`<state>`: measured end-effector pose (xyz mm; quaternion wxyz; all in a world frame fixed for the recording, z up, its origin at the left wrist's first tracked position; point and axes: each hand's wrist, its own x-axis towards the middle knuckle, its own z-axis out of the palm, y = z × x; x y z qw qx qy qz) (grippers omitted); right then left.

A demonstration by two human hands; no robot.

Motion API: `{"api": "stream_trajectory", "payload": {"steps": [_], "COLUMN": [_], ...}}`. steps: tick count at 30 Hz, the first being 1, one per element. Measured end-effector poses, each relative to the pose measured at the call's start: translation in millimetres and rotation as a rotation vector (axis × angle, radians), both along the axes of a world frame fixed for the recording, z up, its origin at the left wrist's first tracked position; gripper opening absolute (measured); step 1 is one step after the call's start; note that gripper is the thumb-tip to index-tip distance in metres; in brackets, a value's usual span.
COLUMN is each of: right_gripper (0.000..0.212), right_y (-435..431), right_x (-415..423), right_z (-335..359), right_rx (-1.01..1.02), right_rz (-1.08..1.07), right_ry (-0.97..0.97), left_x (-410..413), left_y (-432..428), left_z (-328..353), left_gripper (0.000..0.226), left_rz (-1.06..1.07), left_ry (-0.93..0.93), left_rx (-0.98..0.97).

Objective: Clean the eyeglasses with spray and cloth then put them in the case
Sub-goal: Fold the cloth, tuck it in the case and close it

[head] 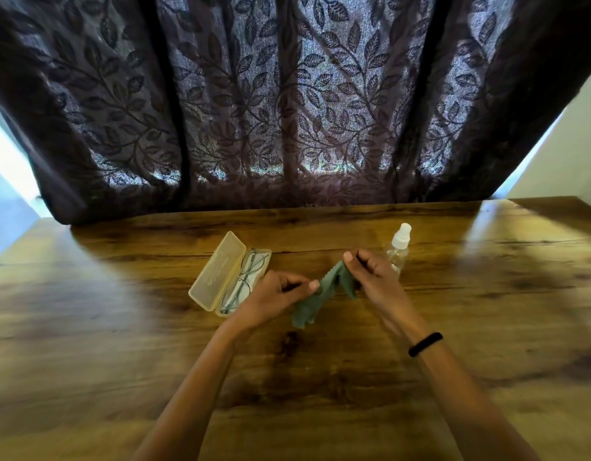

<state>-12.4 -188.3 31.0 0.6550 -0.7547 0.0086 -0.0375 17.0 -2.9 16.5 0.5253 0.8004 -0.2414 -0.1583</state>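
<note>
A green cleaning cloth [308, 304] hangs between my two hands above the wooden table [121, 344]. My left hand [277, 294] pinches its lower left part, and my right hand [367, 274] pinches its upper edge. The eyeglasses [245, 277], thin dark wire frames, lie folded in the open translucent beige case [217, 272], just left of my left hand. A clear spray bottle [400, 247] with a white cap stands upright right behind my right hand.
A dark curtain [287, 111] with a leaf pattern hangs along the table's far edge. My right wrist carries a black band [424, 344]. Light walls show at both sides beyond the curtain.
</note>
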Motion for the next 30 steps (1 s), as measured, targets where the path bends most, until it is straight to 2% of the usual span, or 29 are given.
{"api": "stream_trajectory", "payload": {"steps": [7, 10, 13, 20, 24, 25, 27, 30], "right_gripper": [0.01, 0.007, 0.007, 0.015, 0.019, 0.019, 0.015, 0.013], "right_y": [-11, -18, -25, -35, -29, -27, -24, -21], "right_x": [-1, -2, -3, -7, -10, -10, -10, -5], "right_z": [1, -2, -6, -15, -17, -17, -16, -12], "right_rx": [-0.117, -0.282, -0.329, -0.12, 0.166, 0.211, 0.171, 0.066], "right_rz": [0.03, 0.039, 0.016, -0.123, -0.137, -0.131, -0.135, -0.138], "right_ry": [-0.05, -0.105, -0.135, -0.064, -0.049, -0.053, -0.072, -0.103], "left_x": [3, 5, 9, 13, 11, 11, 10, 6], "left_y": [2, 4, 7, 13, 10, 10, 10, 9], "left_z": [-4, -7, -10, -9, -4, -3, -2, -4], "left_gripper": [0.025, 0.016, 0.021, 0.024, 0.027, 0.027, 0.024, 0.02], "left_rz": [0.291, 0.399, 0.523, 0.583, 0.589, 0.586, 0.559, 0.537], "left_ry": [0.169, 0.049, -0.072, -0.205, -0.227, -0.233, -0.263, -0.5], "left_rx": [-0.236, -0.25, -0.204, -0.153, -0.164, -0.156, -0.071, 0.234]}}
